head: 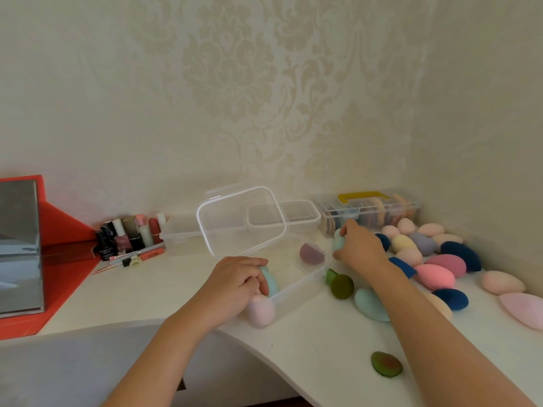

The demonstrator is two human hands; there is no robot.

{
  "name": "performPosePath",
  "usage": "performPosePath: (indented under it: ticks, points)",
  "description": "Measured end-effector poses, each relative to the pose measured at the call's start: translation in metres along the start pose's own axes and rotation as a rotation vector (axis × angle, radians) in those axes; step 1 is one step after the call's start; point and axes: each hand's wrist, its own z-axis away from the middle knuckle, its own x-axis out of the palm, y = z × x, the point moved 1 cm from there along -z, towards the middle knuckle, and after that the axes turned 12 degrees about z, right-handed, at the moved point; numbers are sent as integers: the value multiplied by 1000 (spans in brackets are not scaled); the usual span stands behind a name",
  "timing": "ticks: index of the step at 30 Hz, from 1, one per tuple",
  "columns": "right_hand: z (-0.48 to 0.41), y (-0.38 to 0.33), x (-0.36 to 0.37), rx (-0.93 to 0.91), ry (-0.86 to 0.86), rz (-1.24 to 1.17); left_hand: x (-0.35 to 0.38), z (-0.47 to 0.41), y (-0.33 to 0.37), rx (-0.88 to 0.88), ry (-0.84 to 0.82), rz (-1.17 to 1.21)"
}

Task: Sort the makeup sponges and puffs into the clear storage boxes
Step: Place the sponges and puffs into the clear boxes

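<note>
Box [296, 286]: purple sponge [311, 253] | case [407, 205]: puffs [379, 216] | left hand [235, 277], right hand [360, 248]: teal sponges [270, 282] [338, 242]

On my feed, only the person's two arms came into view. The left forearm [164, 348] was bare from the wrist down to the bottom edge of the picture, and the right forearm [440, 333] was bare along its whole visible length as well. Both were slim and smooth. The left grip [238, 277] was a bare hand with rounded knuckles, and the right grip [358, 248] was a bare hand too. The nails looked short, though the blur kept me from being sure.
</note>
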Motion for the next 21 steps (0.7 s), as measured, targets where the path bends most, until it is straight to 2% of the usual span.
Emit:
performPosePath:
  ticks: [3,7,11,15,21]
  points:
    - [7,-6,-15,-58,-1,-240,0,0,-1,-6,4,12]
    - [27,-24,-36,-252,15,-438,0,0,1,-7,1,2]
    - [42,-40,-38,-424,-133,-600,0,0,1,10,5,-19]
    - [50,-48,-30,-614,-434,-599,0,-2,2,42,-4,-37]
    - [47,-51,-22,-618,-587,-498,1,-4,-3,14,-17,-41]
